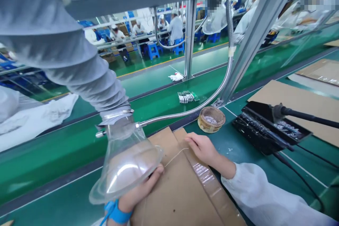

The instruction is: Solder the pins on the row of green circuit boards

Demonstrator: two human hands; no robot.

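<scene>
My left hand (141, 189), with a blue strap at the wrist, lies on a brown cardboard sheet (180, 197). Most of this hand is hidden under a clear plastic funnel hood (127, 164); its fingers look curled and pinch the end of a thin pale wire (176, 155). My right hand (202, 148), in a white sleeve, rests on the same cardboard with fingers together and bent at the wire's other end. The wire runs slack between both hands.
A grey ribbed hose (66, 53) feeds the hood; a flexible metal tube (209, 99) curves behind. A round tin of metal wool (211, 119), a black soldering-iron stand (267, 127), small white parts (186, 96) on the green belt (53, 148), more cardboard right. Workers sit beyond.
</scene>
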